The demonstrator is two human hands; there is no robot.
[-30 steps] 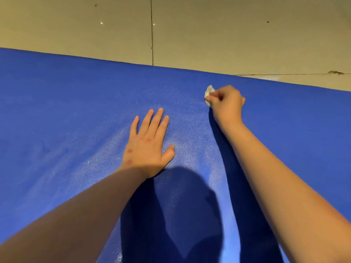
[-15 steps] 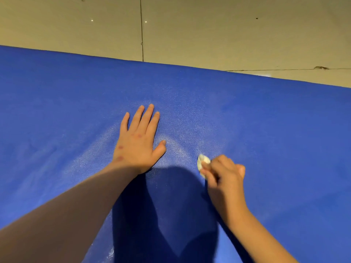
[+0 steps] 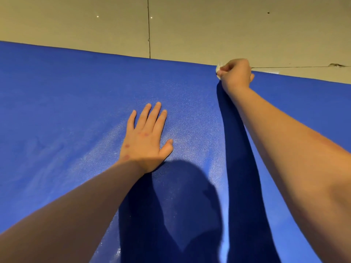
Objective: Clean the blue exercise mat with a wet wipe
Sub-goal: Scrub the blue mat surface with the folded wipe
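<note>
Blue mat (image 3: 66, 111) fills most of the view, spread flat, its far edge running left to right. Wipe (image 3: 218, 70), a small white wad, sits right at that far edge, right of centre. It's pinched in the right hand (image 3: 235, 74), fingers curled tight round it, only a bit of white peeking out on the left. Left hand (image 3: 146, 137) lies flat on the mat mid-scene, palm down, fingers straight & slightly spread, holding nothing, well apart from the wipe. Dark shadows (image 3: 186, 205) of head & arms cover the near mat. Beyond: beige floor (image 3: 190, 25), a thin joint line (image 3: 149, 25) running away, a dark crack (image 3: 337, 64) far right.
</note>
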